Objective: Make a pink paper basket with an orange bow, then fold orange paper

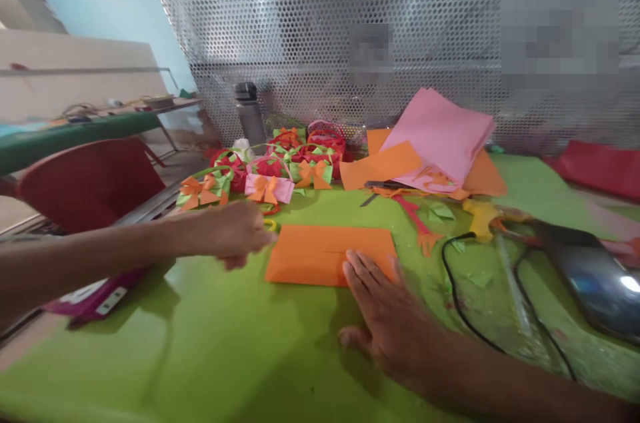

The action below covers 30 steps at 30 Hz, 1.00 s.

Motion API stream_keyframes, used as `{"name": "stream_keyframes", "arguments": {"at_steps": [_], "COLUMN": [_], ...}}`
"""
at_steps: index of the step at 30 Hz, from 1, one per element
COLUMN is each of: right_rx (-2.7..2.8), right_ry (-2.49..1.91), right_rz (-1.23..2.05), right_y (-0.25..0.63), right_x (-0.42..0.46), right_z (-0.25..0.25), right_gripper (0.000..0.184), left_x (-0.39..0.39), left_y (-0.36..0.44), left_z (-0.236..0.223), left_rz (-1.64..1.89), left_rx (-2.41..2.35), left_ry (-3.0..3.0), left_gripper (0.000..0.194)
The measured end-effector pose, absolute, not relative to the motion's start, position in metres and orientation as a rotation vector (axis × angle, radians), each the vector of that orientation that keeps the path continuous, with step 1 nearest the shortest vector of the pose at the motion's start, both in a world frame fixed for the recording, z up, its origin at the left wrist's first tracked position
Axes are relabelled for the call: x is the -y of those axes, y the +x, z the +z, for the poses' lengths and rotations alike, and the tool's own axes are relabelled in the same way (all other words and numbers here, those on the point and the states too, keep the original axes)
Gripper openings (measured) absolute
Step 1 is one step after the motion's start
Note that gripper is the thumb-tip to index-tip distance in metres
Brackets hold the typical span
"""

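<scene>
An orange sheet (310, 253), folded into a flat rectangle, lies on the green tabletop in front of me. My right hand (377, 306) rests on its right part with the fingers stretched out flat and the thumb apart. Just beyond the sheet's left edge is my left hand (235, 233), slightly blurred, its fingers curled in. Whatever those fingers hold, if anything, is hidden. A yellow loop (271, 224) shows beside the left hand, near the sheet's upper left corner; its kind is unclear.
Small paper bags with bows (313, 173) cluster at the back by a grey bottle (250, 118). Pink sheets (440, 130) and orange pieces lie behind right. A yellow glue gun (480, 218), its black cord and a phone (590, 276) lie right. A red chair (90, 183) stands left.
</scene>
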State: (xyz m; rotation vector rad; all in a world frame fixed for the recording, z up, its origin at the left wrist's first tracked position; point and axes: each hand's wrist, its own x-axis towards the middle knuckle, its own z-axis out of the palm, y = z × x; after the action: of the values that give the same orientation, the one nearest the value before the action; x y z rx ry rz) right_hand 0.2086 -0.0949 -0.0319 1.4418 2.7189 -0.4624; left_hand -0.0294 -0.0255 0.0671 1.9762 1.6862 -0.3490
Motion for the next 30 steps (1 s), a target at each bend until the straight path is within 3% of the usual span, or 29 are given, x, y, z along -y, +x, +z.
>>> {"name": "stream_keyframes", "arguments": {"at_steps": [5, 9, 12, 15, 20, 30], "right_rx": [-2.768, -2.866, -2.845, -2.763, -2.741, -2.534], "right_ry": [1.502, 1.400, 1.357, 1.411, 1.403, 1.526], "right_rz": [-0.494, -0.536, -0.588, -0.673, -0.671, -0.342], "right_y": [0.205, 0.207, 0.209, 0.208, 0.209, 0.253], "right_x": [0.094, 0.092, 0.090, 0.090, 0.091, 0.084], "right_z": [-0.036, -0.036, -0.033, -0.027, -0.022, -0.019], "right_gripper": [0.080, 0.075, 0.078, 0.087, 0.085, 0.079], "left_x": [0.040, 0.058, 0.060, 0.059, 0.058, 0.054], "left_y": [0.039, 0.044, 0.026, 0.013, 0.007, 0.006], "left_z": [0.048, 0.001, -0.023, -0.036, -0.054, -0.060], "left_rz": [-0.030, -0.058, -0.176, -0.090, 0.155, 0.182], "left_rx": [-1.518, -1.356, -1.354, -1.290, -1.212, -1.216], "left_ry": [2.410, 2.576, 2.570, 2.677, 2.869, 2.866], "left_gripper": [0.042, 0.073, 0.084, 0.084, 0.081, 0.081]}}
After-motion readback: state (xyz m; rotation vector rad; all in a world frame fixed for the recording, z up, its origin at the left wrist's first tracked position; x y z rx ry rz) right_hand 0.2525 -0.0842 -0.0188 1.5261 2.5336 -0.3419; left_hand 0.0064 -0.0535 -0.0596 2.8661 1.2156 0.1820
